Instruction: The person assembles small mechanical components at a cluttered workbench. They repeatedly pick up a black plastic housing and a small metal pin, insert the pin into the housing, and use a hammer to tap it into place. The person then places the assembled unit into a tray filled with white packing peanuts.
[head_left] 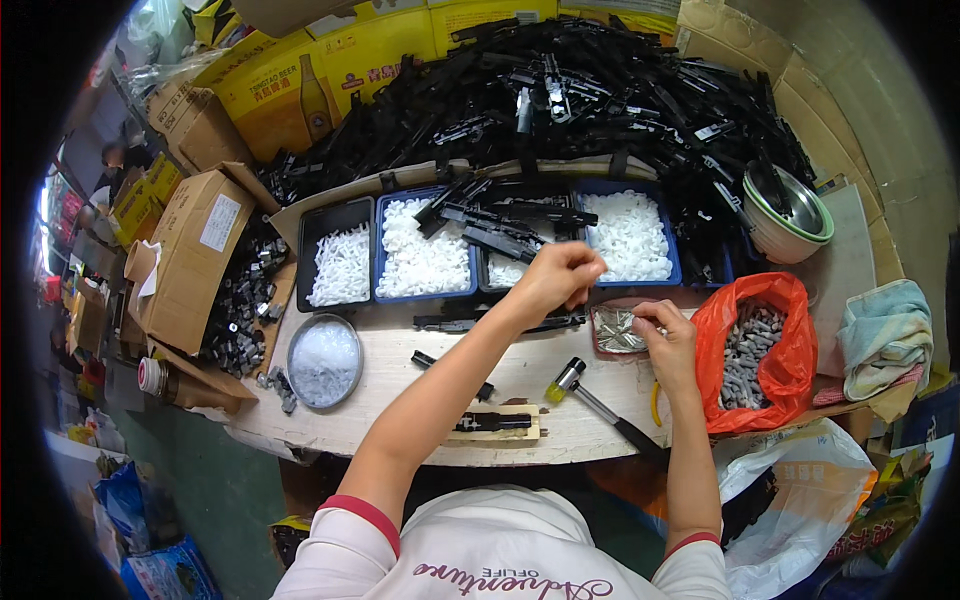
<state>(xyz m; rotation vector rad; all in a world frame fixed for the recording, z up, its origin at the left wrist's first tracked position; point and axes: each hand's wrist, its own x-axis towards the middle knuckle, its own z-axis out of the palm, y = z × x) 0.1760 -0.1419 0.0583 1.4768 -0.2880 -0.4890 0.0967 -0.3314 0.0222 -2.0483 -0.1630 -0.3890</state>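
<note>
My left hand [560, 278] is raised in front of the small white-part bins, fingers curled into a pinch; whatever they hold is hidden or too small to name. Over the right edge of a small shallow tray [618, 345] of shiny, thin metal pieces is my right hand [668, 338], its fingertips pinched together, contents not visible. Below the hands, a hammer [598, 402] with a yellow face and black grip lies slanted. Left of it, a black part [492, 422] rests in a pale wooden block [534, 432]. My left forearm partly covers a black bar [424, 360].
Blue bins [428, 250] of white plastic pieces line the back, with black parts [490, 225] across them. Behind rises a heap of black parts [620, 100]. A red bag [802, 350] of grey pieces stands right; a round dish [325, 362] and cardboard box [190, 260] stand left.
</note>
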